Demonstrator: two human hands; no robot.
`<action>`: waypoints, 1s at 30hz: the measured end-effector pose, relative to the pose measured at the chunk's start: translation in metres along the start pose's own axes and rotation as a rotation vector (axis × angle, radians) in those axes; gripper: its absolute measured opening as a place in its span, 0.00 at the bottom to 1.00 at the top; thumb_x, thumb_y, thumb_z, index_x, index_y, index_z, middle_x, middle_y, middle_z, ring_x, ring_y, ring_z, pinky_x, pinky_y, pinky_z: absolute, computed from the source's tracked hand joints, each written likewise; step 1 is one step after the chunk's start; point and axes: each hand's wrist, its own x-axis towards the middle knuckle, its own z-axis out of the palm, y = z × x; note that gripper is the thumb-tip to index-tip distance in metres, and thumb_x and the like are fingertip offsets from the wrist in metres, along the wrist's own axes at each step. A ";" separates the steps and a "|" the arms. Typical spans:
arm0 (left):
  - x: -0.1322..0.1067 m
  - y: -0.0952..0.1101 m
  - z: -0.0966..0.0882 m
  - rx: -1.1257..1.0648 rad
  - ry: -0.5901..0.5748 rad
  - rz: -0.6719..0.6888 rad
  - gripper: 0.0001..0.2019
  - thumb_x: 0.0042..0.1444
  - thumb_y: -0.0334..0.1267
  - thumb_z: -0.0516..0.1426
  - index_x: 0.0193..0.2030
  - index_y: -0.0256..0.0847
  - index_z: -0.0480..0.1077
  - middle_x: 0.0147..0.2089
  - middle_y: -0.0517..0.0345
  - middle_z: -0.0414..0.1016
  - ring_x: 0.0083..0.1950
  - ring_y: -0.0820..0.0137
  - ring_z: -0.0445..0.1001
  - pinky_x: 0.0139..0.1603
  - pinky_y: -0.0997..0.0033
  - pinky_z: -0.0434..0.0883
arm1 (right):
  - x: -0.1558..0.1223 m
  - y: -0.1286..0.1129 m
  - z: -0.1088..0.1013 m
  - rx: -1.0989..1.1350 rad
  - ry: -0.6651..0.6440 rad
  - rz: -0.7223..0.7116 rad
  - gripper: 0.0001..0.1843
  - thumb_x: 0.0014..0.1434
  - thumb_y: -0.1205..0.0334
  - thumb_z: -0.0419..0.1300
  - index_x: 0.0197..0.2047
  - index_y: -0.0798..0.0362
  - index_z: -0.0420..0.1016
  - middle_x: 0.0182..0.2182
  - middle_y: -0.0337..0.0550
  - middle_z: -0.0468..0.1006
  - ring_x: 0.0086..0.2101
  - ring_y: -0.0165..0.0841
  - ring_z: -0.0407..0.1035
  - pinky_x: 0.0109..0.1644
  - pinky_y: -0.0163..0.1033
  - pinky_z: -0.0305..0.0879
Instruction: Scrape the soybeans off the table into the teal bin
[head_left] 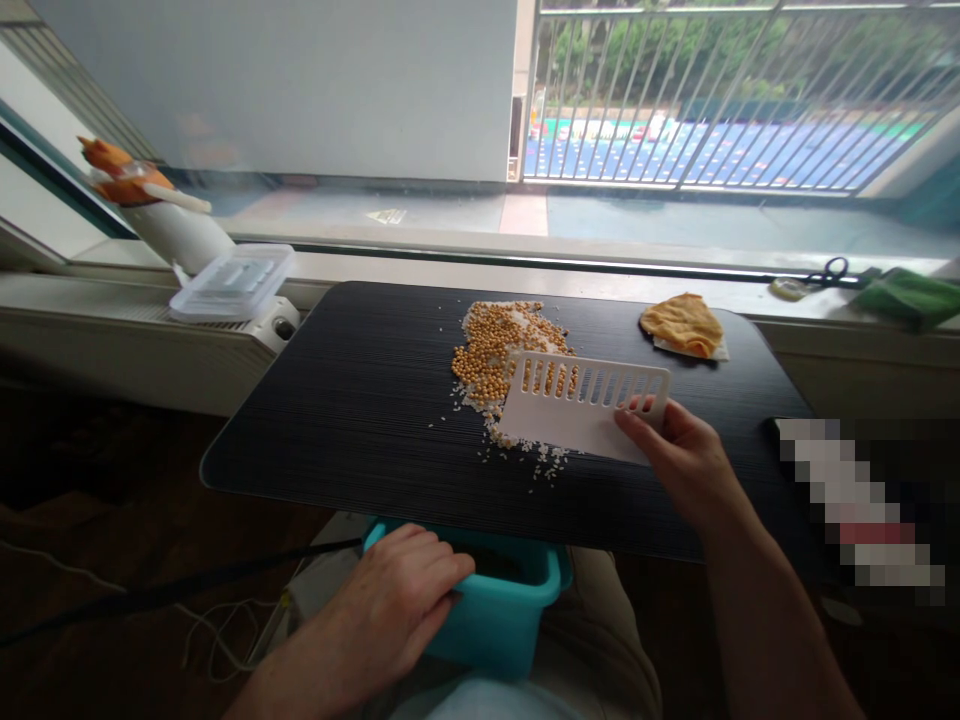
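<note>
"Can you read anything from where you sit?"

"No, I can't make out a single word, number or brand."

"Not even on that pale triangular sign [386,215], low in the window [480,205]?"

"It's too faint and small for me; I see its shape, nothing legible."

"And the white marks [600,130] on the blue ground [720,160] outside?"

"Too far off. I can't tell whether they're letters."

"The dark-edged thing at your right?"

"A patch of blurred squares [855,500] covers it, so I can't read it."
</note>
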 end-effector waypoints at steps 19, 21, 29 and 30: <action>0.002 0.000 -0.001 -0.013 -0.019 -0.009 0.11 0.59 0.23 0.51 0.42 0.40 0.70 0.38 0.55 0.76 0.39 0.60 0.71 0.43 0.61 0.66 | -0.021 -0.004 -0.005 0.010 0.073 0.048 0.13 0.49 0.50 0.71 0.33 0.49 0.79 0.28 0.38 0.76 0.30 0.32 0.67 0.33 0.35 0.65; 0.001 -0.001 0.000 -0.020 -0.014 -0.007 0.11 0.59 0.23 0.51 0.42 0.40 0.70 0.38 0.55 0.76 0.39 0.60 0.71 0.43 0.61 0.66 | -0.023 -0.003 -0.006 0.000 0.054 0.049 0.14 0.49 0.50 0.71 0.33 0.50 0.78 0.29 0.39 0.77 0.30 0.32 0.67 0.33 0.35 0.66; 0.000 -0.003 0.003 -0.018 -0.005 -0.005 0.11 0.59 0.23 0.51 0.42 0.39 0.71 0.38 0.54 0.77 0.39 0.59 0.72 0.43 0.59 0.66 | -0.027 -0.001 -0.014 -0.014 -0.081 0.057 0.13 0.51 0.50 0.70 0.34 0.50 0.78 0.29 0.39 0.77 0.30 0.31 0.69 0.34 0.33 0.68; 0.000 -0.003 0.003 -0.019 -0.003 -0.002 0.11 0.59 0.23 0.51 0.42 0.39 0.71 0.38 0.54 0.77 0.39 0.59 0.72 0.43 0.59 0.66 | -0.028 -0.001 -0.013 -0.008 -0.073 0.053 0.13 0.51 0.50 0.70 0.33 0.50 0.78 0.29 0.38 0.77 0.30 0.31 0.69 0.34 0.33 0.68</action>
